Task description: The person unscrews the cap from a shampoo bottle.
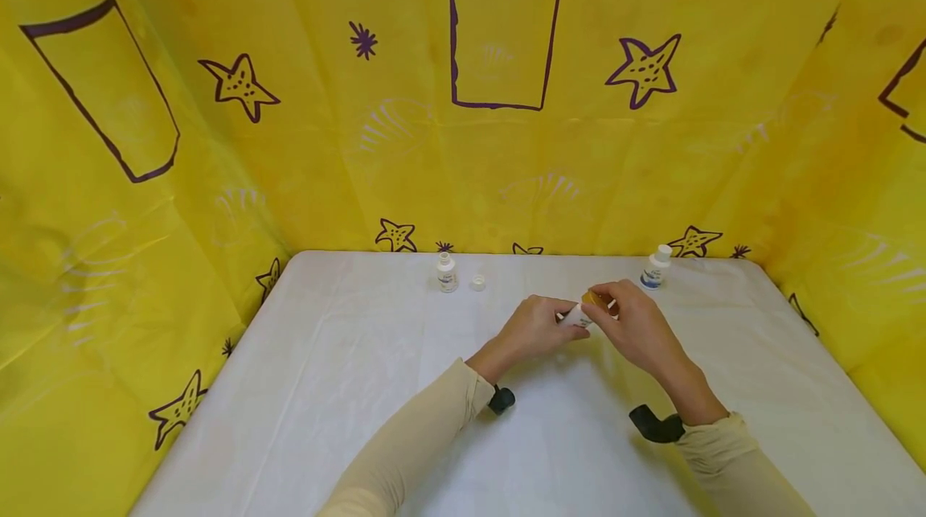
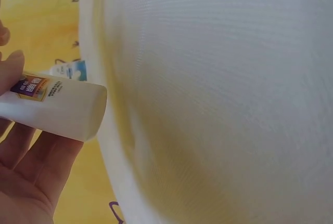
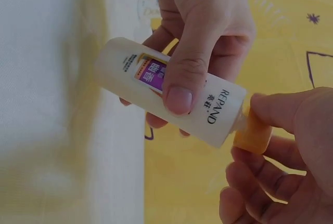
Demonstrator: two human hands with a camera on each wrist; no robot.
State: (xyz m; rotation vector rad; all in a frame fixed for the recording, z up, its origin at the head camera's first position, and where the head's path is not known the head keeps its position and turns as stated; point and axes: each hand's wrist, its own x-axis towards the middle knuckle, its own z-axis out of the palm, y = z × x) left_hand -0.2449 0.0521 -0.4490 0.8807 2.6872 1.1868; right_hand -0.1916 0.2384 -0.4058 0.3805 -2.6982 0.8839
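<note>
My left hand [image 1: 537, 329] grips a small white bottle [image 3: 221, 112] around its body, thumb across the front. A purple and orange label and the word REPAND show on it in the right wrist view. The bottle lies tilted above the table, its base [image 2: 94, 110] toward the camera in the left wrist view. With thumb and fingers, my right hand [image 1: 637, 330] pinches a yellow-orange cap [image 3: 254, 134] at the bottle's neck. A short stretch of neck shows between the cap and the bottle's shoulder.
Toward the back of the white-covered table [image 1: 347, 404] stands an uncapped small white bottle [image 1: 447, 276], with a white cap [image 1: 478, 282] beside it. A capped bottle with a blue label [image 1: 654, 269] stands at the back right. Yellow patterned cloth [image 1: 325, 171] surrounds the table.
</note>
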